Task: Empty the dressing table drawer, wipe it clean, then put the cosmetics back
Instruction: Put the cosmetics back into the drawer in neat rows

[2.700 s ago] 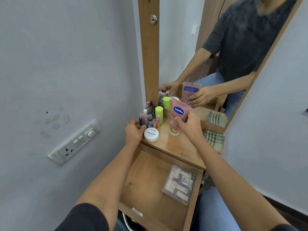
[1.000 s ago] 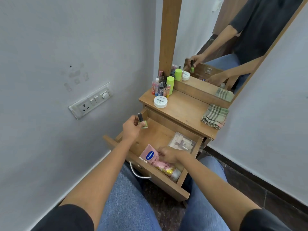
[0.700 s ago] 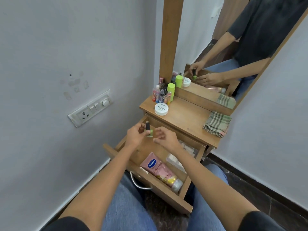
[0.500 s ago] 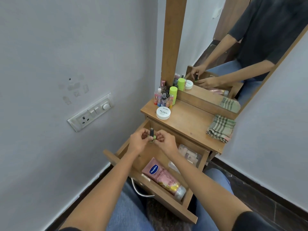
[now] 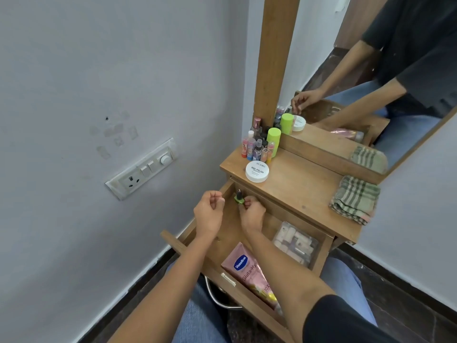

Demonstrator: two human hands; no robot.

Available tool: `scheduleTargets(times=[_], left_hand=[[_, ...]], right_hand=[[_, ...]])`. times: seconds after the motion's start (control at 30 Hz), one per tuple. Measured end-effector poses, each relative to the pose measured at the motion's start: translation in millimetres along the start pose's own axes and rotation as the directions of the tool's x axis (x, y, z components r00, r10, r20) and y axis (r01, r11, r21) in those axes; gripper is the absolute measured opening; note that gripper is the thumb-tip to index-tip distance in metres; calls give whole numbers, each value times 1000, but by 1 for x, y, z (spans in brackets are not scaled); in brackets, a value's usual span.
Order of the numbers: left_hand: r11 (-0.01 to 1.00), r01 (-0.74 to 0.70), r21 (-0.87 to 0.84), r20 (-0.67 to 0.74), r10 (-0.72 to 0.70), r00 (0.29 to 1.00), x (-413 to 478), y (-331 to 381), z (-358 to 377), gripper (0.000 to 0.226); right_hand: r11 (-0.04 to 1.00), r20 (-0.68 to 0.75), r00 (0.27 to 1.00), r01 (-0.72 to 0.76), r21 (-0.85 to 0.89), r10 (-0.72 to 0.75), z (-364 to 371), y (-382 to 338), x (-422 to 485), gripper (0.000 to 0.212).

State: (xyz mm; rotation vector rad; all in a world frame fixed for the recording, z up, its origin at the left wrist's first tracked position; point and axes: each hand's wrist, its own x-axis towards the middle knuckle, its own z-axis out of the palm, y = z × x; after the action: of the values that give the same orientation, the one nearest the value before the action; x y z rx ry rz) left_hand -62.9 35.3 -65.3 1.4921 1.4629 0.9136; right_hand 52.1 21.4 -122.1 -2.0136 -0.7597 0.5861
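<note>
Both hands are mid-frame over the drawer [image 5: 231, 233]: the right hand [image 5: 252, 215] pinches a green bottle [image 5: 239, 198]; the left hand [image 5: 210, 211], just beside, curls on nothing.

Dressing table top [image 5: 296, 189], bottles [image 5: 259, 147], white jar [image 5: 257, 171], checked cloth [image 5: 354, 199]

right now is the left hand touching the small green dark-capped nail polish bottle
Apart. The head view shows bare drawer wood between the left hand and the small green nail polish bottle, which the right hand holds.
</note>
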Motion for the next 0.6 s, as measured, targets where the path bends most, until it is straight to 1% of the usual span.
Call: scheduleTargets(times=[0.17,0.37,0.53,0.6], left_hand=[[1000,28,-14,-34,-28,999,4,0,5,10],[999,43,-15,-33,-43,999,5,-4,3,10],[999,39,-19,-34,-40,999,6,-1,4,9],[1000,24,-19,-28,-24,999,5,3,5,9]], right_hand=[[994,-59,994,-88,69,92,16,-5,3,15],[982,-87,987,-121,146,135,21,-12,4,18],[981,-4,997,-71,179,73,4,-12,-6,23],[983,36,999,-5,181,-1,-12,-11,-17,20]])
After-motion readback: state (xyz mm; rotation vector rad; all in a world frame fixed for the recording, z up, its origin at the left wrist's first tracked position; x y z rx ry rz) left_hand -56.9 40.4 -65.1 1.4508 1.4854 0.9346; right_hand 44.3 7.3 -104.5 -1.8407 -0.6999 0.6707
